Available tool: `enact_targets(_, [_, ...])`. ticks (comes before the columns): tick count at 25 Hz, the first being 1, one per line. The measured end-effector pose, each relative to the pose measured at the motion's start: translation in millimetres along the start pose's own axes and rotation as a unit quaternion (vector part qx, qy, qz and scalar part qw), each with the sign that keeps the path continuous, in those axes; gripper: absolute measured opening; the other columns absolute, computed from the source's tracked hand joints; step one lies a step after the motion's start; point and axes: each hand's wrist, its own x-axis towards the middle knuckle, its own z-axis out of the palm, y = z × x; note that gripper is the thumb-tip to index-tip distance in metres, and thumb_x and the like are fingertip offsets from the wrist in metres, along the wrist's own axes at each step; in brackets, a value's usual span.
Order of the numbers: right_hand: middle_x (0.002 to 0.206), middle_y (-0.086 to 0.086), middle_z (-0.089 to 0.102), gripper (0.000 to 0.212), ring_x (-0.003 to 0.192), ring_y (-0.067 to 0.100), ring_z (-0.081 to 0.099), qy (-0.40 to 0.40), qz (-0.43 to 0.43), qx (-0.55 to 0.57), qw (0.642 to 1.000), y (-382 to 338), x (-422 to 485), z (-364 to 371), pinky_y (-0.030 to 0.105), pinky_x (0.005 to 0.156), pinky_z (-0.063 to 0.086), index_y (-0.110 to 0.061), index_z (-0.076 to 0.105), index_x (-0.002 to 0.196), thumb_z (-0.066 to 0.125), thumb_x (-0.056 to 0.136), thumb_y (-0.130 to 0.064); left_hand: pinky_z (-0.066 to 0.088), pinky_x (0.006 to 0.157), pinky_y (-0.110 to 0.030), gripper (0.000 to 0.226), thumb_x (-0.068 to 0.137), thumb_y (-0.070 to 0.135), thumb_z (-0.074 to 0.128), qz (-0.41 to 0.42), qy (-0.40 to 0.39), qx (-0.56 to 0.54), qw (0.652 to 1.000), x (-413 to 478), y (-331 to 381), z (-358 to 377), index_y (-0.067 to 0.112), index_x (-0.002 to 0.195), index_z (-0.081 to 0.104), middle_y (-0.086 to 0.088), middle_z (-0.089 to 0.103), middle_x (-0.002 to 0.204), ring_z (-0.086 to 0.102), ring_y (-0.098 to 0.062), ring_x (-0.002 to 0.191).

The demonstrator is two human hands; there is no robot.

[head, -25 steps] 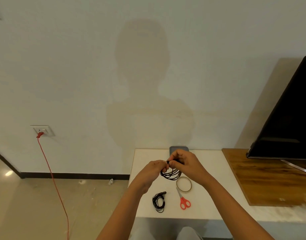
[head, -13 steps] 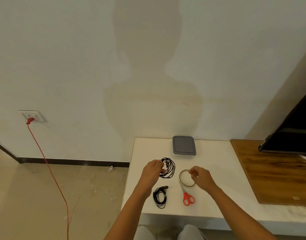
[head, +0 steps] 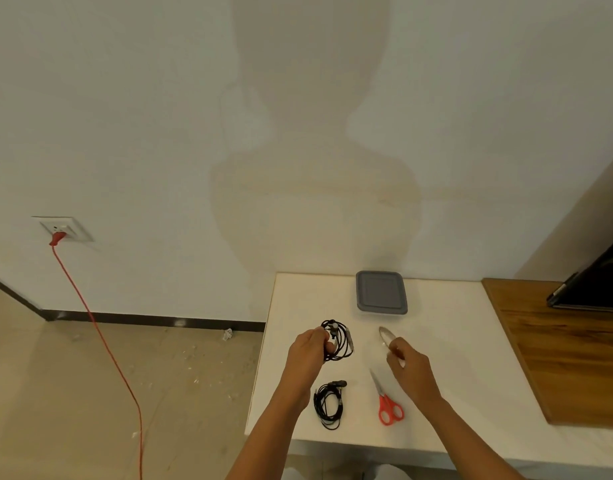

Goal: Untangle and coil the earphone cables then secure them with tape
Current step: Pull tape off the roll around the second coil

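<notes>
Black earphone cable, wound into a loose coil [head: 339,341], hangs from the left hand [head: 310,355], whose fingers [head: 327,346] are pinched together on the coil's left side, holding it up over the white desk [head: 471,341]. The right hand [head: 407,370] is raised just beside it on the right, its fingers closed on the near edge of a roll of clear tape [head: 386,336], which is lifted and tilted so that it shows as a narrow oval. A 2nd coiled black earphone cable [head: 329,405] lies on the desk nearer the front edge, below the left hand and apart from it. Red-handled scissors [head: 386,403] lie just to the right of that coil, blades pointing away from the person and passing under the right hand. Farther back, near the wall, a grey lidded container [head: 381,292] sits on the desk. A wooden board [head: 557,351] lies along the desk's right side, with the corner of a dark screen [head: 596,289] over it. On the left, a red cord [head: 100,341] runs from a wall socket [head: 64,228] down toward the floor.
</notes>
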Motion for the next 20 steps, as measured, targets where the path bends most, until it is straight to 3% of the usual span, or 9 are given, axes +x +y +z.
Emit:
enact_targets(3, [0.083,0.006,0.070,0.006,0.080,0.018,0.065,0.004,0.082,0.239,0.968,-56,-22,-33,0.019,0.066,0.046,-0.013,0.058,0.094,0.051,0.095,-0.013,0.044,0.082,-0.029,0.024,0.095,0.015,0.036,0.001,0.010,-0.011,1.000,-16,16,2,0.012,0.080,0.055,-0.001,0.068,0.081,0.057,-0.014,0.080])
enact_targets(6, [0.076,0.005,0.069,0.018,0.086,0.020,0.063,-0.030,0.049,0.354,0.933,-112,-57,-72,0.030,0.087,0.045,-0.014,0.062,0.098,0.045,0.096,-0.013,0.039,0.072,-0.028,0.026,0.093,0.016,0.033,0.008,0.006,-0.041,0.999,-44,41,9,0.014,0.072,0.047,-0.003,0.075,0.080,0.053,-0.015,0.074])
enact_targets(10, [0.076,0.005,0.069,0.019,0.087,0.021,0.065,-0.056,0.005,0.392,0.918,-167,-100,-124,0.036,0.097,0.039,-0.012,0.064,0.101,0.046,0.095,-0.011,0.042,0.078,-0.030,0.034,0.093,0.043,0.046,0.057,0.015,-0.055,0.997,-94,78,10,0.015,0.080,0.058,-0.001,0.076,0.083,0.057,-0.015,0.083])
enact_targets(13, [0.081,0.007,0.072,0.017,0.089,0.022,0.066,-0.058,-0.041,0.379,0.922,-196,-139,-157,0.037,0.096,0.043,-0.014,0.065,0.103,0.051,0.094,-0.011,0.042,0.071,-0.022,0.054,0.074,0.059,0.068,0.137,0.028,-0.044,0.989,-136,87,6,0.006,0.074,0.054,-0.014,0.073,0.092,0.062,-0.014,0.084])
enact_targets(16, [0.084,0.007,0.073,0.018,0.091,0.019,0.067,-0.059,-0.082,0.341,0.935,-214,-165,-173,0.035,0.093,0.048,-0.016,0.065,0.105,0.054,0.093,-0.009,0.042,0.068,-0.022,0.077,0.062,0.065,0.069,0.176,0.049,-0.056,0.982,-164,95,3,-0.007,0.086,0.059,-0.019,0.070,0.097,0.061,-0.012,0.081])
enact_targets(20, [0.087,0.004,0.073,0.015,0.090,0.012,0.067,-0.060,-0.117,0.313,0.941,-223,-214,-187,0.026,0.087,0.048,-0.015,0.064,0.102,0.053,0.094,-0.011,0.039,0.064,-0.023,0.036,0.079,0.038,0.073,0.176,0.037,-0.097,0.979,-216,100,-2,0.006,0.079,0.057,-0.008,0.072,0.081,0.054,-0.003,0.061])
